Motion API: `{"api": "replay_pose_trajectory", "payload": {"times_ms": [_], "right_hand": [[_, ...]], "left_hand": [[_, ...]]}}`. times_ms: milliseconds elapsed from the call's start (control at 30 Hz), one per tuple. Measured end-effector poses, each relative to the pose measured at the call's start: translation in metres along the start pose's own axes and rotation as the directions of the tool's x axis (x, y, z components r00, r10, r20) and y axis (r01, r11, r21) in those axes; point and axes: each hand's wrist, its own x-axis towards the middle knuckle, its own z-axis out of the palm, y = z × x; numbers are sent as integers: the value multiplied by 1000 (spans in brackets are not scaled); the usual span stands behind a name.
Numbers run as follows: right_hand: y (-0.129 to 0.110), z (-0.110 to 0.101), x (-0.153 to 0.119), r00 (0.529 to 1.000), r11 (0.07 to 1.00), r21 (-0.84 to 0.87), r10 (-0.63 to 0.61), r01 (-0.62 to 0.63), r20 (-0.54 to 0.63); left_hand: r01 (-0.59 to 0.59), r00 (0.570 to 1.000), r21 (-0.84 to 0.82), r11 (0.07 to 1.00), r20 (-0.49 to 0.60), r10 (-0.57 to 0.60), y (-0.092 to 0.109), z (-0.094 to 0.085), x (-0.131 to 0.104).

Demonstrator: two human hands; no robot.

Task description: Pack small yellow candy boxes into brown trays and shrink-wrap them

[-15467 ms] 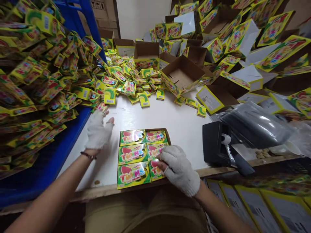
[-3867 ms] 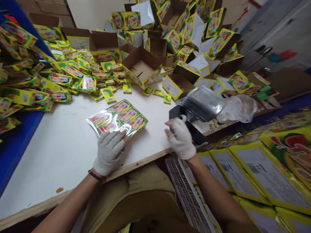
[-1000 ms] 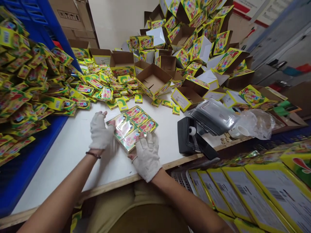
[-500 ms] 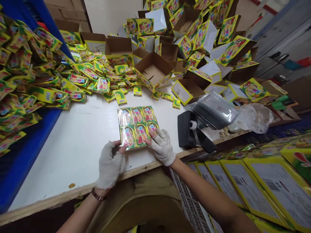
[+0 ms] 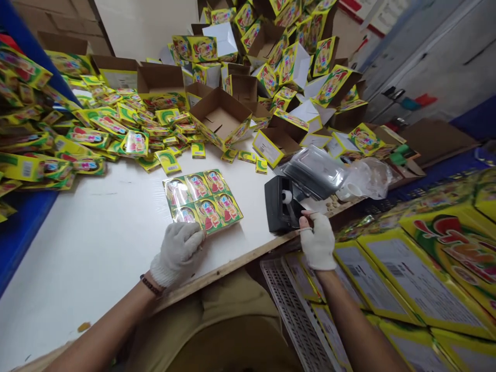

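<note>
A flat, clear-wrapped pack of small candy boxes (image 5: 217, 206), green and yellow with bright lettering, lies on the white table. My left hand (image 5: 180, 250), in a white glove with bare fingertips, is closed at the pack's near left corner, its fingers bent over the edge. To the right stands a black tape dispenser (image 5: 274, 206) with a small roll of tape (image 5: 287, 197) inside. My right hand (image 5: 318, 240), gloved the same way, is at the dispenser's front end, thumb and forefinger pinched at the tape's end. The tape between the fingertips is barely visible.
Loose small boxes (image 5: 135, 143) are heaped at the left and back. Open display cartons (image 5: 220, 121) pile up behind. Clear plastic sleeves (image 5: 315, 170) lie beyond the dispenser. Packed cartons (image 5: 406, 279) stand beside a white slotted crate (image 5: 289, 310) below the table's wooden edge (image 5: 232, 263).
My right hand has left the pack and moved right to the tape dispenser. My left hand has closed over the pack's near corner. The view has turned to the right.
</note>
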Motion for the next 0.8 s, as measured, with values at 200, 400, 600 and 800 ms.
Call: {"api": "replay_pose_trajectory", "payload": {"times_ms": [200,400,600,800], "right_hand": [[24,5,12,867,848,265,362,-459,343],[13,7,8,874,794,366,441,-485,202],[4,-19,-27,855,770,374,473,-518,212],[14,7,-41,726,588,433,607,-684,323]], "left_hand": [[53,994,93,994,-98,-44,8,30,17],[15,993,44,999,-114,-9,3,32,20],[29,997,35,999,-76,-26,3,29,23],[42,998,75,996,-44,-39,10,14,25]]}}
